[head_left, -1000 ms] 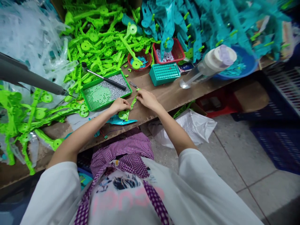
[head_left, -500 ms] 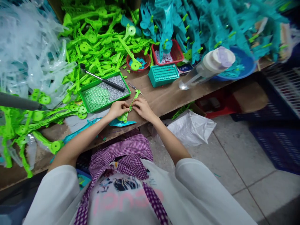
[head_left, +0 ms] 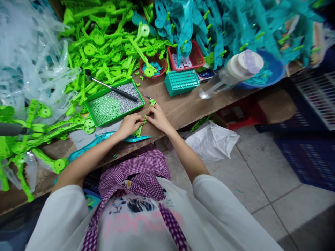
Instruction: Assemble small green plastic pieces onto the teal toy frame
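Note:
A narrow bright-green plastic part (head_left: 138,131) slants away from me over the table's front edge, with a round end farther off. My left hand (head_left: 131,124) is closed in a pinch on its left side, near the middle. From the right, my right hand (head_left: 158,119) pinches the same part slightly higher up, its fingers bent. The fingertips hide what is between them. Under the green part lies a long teal plastic piece (head_left: 137,138), partly covered by my left forearm. A thin screwdriver (head_left: 146,95) lies just beyond the part.
A green tray (head_left: 104,108) of small metal bits holds a hammer (head_left: 120,92). Behind stand a red bowl (head_left: 164,71), a red basket (head_left: 200,59), a teal box (head_left: 180,83) and a clear bottle (head_left: 217,85). Green parts (head_left: 96,52) and teal parts (head_left: 185,21) are heaped behind.
My right hand's fingers have shifted slightly up along the green part. My left hand keeps its pinch. The whole view has moved a little.

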Tool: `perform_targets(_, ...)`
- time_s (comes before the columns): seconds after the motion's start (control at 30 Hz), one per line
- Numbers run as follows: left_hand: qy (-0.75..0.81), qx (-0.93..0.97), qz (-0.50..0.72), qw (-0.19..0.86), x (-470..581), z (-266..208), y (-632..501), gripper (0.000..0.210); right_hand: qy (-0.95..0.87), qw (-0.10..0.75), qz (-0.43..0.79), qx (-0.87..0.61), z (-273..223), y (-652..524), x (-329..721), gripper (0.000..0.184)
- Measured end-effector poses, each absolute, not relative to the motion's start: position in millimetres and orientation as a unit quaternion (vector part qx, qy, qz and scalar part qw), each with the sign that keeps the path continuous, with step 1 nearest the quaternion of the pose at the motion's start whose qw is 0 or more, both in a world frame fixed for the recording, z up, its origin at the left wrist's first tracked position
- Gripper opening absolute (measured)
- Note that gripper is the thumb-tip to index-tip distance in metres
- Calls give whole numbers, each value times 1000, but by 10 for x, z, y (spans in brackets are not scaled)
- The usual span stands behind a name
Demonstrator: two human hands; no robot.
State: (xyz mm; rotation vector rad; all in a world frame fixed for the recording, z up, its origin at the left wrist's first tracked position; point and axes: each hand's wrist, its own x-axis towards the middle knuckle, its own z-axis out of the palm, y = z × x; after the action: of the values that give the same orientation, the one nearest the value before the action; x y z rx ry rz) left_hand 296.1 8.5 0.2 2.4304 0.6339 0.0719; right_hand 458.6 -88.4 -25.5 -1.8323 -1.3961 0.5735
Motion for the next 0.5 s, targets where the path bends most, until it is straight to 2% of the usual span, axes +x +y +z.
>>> perform_targets(0.17, 208, 934, 12, 290, 2947, 25, 91, 18, -542, 381, 277, -696, -230, -859, 4689, 13)
perform_targets(0.33, 196, 930, 34, 310, 2925, -16, 89, 19, -522, 453, 247, -679, -295, -953, 4625, 7)
perform_targets(0.5, 203, 911, 73, 351, 2910, -61, 95, 18, -514, 451, 239, -689, -320, -935, 4610, 8)
